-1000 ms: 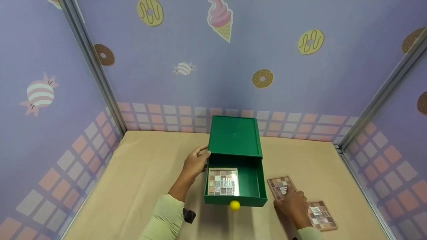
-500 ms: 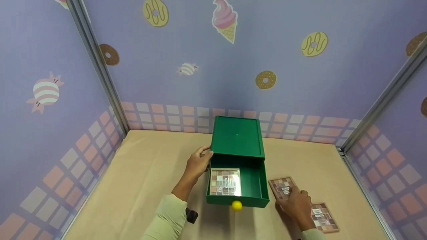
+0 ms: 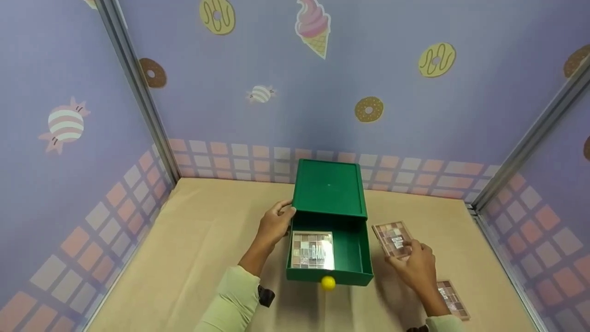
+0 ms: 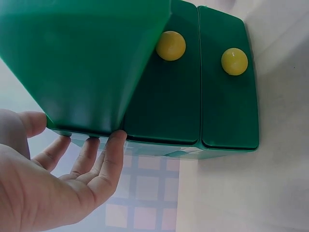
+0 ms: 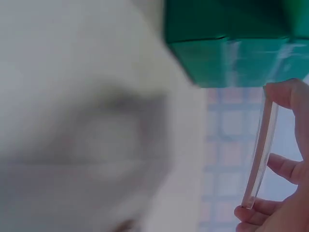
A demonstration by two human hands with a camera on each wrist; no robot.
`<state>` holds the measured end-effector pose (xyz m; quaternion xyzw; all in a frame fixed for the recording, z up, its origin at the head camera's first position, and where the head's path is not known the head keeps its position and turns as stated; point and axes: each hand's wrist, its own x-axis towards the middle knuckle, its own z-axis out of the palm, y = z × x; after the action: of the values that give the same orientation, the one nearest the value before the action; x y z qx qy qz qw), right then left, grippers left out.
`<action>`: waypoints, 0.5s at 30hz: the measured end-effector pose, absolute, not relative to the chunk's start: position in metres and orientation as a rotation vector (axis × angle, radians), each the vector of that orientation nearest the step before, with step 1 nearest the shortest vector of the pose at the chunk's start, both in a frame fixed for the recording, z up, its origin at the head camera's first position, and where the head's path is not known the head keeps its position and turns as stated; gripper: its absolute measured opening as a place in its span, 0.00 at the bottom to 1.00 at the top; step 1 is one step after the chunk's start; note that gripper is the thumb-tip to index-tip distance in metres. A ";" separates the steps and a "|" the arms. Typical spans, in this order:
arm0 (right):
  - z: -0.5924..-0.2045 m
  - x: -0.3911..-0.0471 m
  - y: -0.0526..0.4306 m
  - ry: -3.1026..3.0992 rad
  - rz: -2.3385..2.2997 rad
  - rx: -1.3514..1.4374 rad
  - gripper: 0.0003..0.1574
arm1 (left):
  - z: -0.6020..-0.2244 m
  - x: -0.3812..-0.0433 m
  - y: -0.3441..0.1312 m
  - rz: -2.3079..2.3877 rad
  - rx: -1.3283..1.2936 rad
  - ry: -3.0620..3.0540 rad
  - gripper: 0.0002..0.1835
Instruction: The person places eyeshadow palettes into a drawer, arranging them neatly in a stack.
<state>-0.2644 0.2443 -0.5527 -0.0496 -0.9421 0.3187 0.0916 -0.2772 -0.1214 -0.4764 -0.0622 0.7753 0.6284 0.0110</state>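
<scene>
A green drawer cabinet (image 3: 329,189) has its top drawer (image 3: 348,276) pulled out, with a yellow ball knob in front. An eyeshadow palette (image 3: 311,251) with a checkered lid lies in the drawer's left half. My left hand (image 3: 273,226) touches the cabinet's left side; in the left wrist view its fingertips (image 4: 116,137) rest along the side edge. To the right of the drawer, my right hand (image 3: 417,267) pinches a second palette (image 3: 392,237) by its edges, raised off the table. In the right wrist view this palette (image 5: 260,150) is seen edge-on between thumb and fingers.
Another palette (image 3: 451,299) lies on the table at the right, partly behind my right forearm. Two lower drawers with yellow knobs (image 4: 234,61) are closed. Patterned walls enclose the beige tabletop (image 3: 216,221) at the back and sides.
My right hand has lifted its palette off the table and moved it slightly away from me. The left hand stays at the cabinet. The head view has shifted a little.
</scene>
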 end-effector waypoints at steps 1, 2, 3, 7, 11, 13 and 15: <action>-0.546 -0.264 0.242 -2.771 0.967 -0.122 0.45 | -0.476 -0.277 -0.122 1.957 -0.196 2.421 0.22; -0.539 -0.264 0.240 -2.743 0.988 -0.094 0.44 | -0.476 -0.277 -0.122 1.951 -0.195 2.425 0.22; -0.532 -0.263 0.238 -2.721 1.009 -0.069 0.43 | -0.476 -0.277 -0.122 1.948 -0.195 2.427 0.22; -0.504 -0.261 0.231 -2.659 1.072 0.032 0.42 | -0.477 -0.278 -0.123 1.942 -0.193 2.425 0.22; -0.478 -0.257 0.227 -2.655 1.082 0.131 0.42 | -0.476 -0.278 -0.122 1.930 -0.189 2.435 0.23; -0.467 -0.254 0.222 -2.650 1.065 0.206 0.42 | -0.476 -0.278 -0.122 1.924 -0.194 2.443 0.23; -0.459 -0.252 0.216 -2.636 1.043 0.301 0.41 | -0.475 -0.278 -0.122 1.924 -0.191 2.446 0.23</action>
<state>-0.2522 0.2161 -0.4591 0.1044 -0.9149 0.3620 0.1448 -0.2781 -0.1218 -0.4755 -0.0612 0.7845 0.6170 0.0119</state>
